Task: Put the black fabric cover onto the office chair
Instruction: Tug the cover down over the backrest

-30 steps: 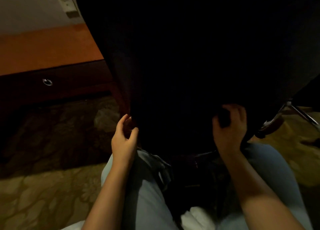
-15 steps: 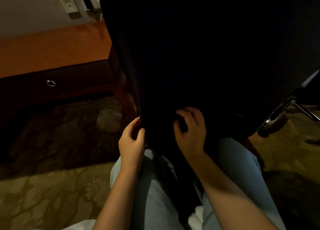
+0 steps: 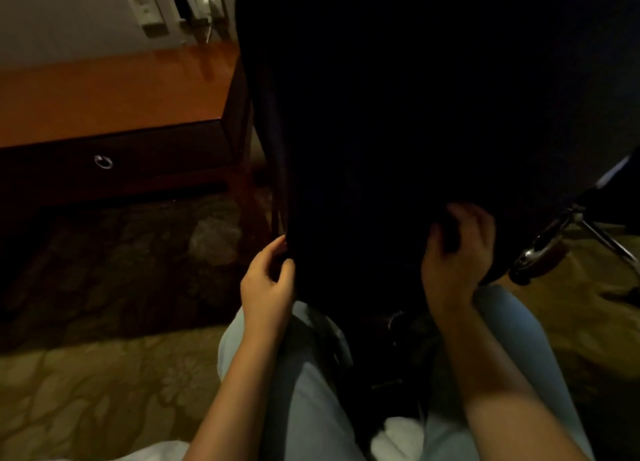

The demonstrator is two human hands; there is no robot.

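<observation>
The black fabric cover (image 3: 398, 121) hangs over the back of the office chair and fills the middle and upper right of the view. My left hand (image 3: 268, 280) pinches the cover's lower left edge. My right hand (image 3: 453, 256) grips a fold of the cover at its lower right edge, fingers curled into the cloth. The chair's chrome armrest (image 3: 543, 245) sticks out at the right. The chair back itself is hidden under the dark cloth, and details are lost in the dim light.
A wooden desk (image 3: 114, 93) with a ring-pull drawer (image 3: 103, 161) stands at the left against the wall, with wall sockets (image 3: 180, 8) above it. Patterned carpet (image 3: 86, 384) covers the floor. My knees in light trousers (image 3: 311, 391) are below the chair.
My right hand has moved from the middle of the cover's bottom edge out to the right and taken a new grip. My left hand keeps its pinch at the left edge.
</observation>
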